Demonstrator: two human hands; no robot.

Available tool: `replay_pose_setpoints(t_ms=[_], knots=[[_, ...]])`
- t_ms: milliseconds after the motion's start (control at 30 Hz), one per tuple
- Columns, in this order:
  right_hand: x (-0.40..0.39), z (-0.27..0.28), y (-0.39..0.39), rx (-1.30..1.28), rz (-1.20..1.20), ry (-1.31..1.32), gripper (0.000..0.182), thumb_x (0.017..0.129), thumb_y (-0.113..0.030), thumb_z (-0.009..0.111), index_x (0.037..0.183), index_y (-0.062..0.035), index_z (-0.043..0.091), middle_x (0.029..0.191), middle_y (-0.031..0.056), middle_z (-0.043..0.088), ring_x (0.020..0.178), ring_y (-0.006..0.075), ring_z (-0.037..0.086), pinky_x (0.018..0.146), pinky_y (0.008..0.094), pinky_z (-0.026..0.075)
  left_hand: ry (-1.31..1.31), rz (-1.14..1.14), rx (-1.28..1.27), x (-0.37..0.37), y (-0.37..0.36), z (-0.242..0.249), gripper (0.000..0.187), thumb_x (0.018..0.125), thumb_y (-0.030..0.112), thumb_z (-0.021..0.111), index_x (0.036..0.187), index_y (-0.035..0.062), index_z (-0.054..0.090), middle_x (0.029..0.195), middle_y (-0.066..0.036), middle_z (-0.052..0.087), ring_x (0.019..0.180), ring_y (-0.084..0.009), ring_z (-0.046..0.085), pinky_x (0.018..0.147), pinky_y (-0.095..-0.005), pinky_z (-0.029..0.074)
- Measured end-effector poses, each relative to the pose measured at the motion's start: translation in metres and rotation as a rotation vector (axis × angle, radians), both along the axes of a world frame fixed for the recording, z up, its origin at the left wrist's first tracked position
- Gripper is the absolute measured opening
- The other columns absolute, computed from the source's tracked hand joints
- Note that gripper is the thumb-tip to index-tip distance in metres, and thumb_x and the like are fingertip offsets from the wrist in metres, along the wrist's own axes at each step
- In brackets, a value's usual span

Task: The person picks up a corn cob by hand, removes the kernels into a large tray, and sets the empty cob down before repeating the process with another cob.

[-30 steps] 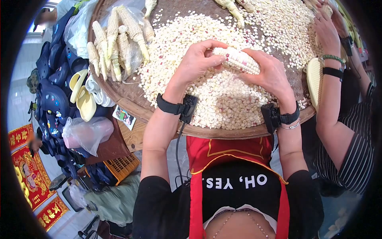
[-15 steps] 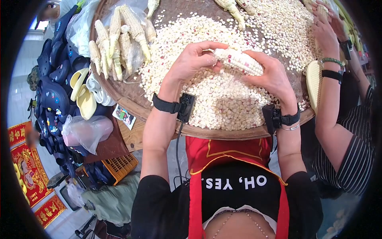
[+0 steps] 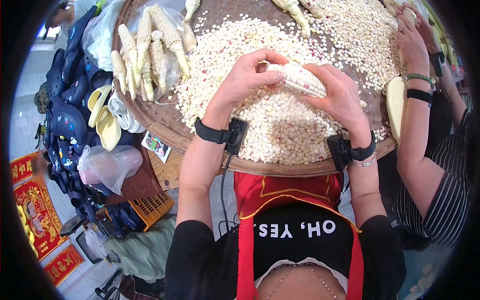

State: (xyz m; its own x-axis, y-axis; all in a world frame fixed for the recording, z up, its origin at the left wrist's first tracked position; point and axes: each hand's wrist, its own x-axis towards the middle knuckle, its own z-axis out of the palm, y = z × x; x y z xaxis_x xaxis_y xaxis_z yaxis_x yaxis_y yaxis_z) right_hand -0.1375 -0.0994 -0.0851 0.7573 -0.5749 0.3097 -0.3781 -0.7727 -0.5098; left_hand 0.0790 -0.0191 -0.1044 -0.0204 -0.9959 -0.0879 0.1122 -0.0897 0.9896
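A pale corn cob with rows of white kernels lies across both hands, above a heap of loose kernels. My left hand grips its left end, thumb and fingers pinched around the tip. At the other end my right hand is closed round the cob, thumb underneath and fingers over the top. The fingertips behind the cob are partly hidden. Both hands are over the wide round tray that holds the kernels.
Several stripped cobs lie on plastic at the tray's left. More cobs rest at the far side. On the right, another person's hands hold a cob beside a cream sandal. Dark blue clogs hang at left.
The cob has turned a little in my hands, and its red kernels no longer show as before. My right hand has shifted slightly left, its fingers further over the cob.
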Motion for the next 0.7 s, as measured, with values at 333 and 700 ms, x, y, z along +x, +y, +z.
replay_pose_setpoints(t_ms=[333,700], knots=[[0.0005,-0.0006,0.0000,0.066,-0.001,-0.037,0.051,0.061,-0.023,0.077,0.108,-0.0141,0.061,0.088,0.0072,0.062,0.082,0.0269,0.061,0.068,0.0357,0.049,0.084,-0.033,0.013,0.0026,0.0023,0.0018,0.030,0.081,0.008,0.064,0.109,0.0002,0.060,0.092,-0.006,0.063,0.074,-0.0114,0.060,0.066,-0.0247,0.052],[0.0027,-0.0011,0.0003,-0.022,0.013,-0.021,0.052,0.060,-0.021,0.078,0.107,-0.0131,0.059,0.090,0.0075,0.061,0.084,0.0272,0.060,0.069,0.0371,0.048,0.070,0.003,0.022,-0.0032,0.0005,0.0039,0.029,0.083,0.014,0.064,0.109,0.0015,0.059,0.090,-0.007,0.063,0.073,-0.0120,0.062,0.064,-0.0239,0.052]])
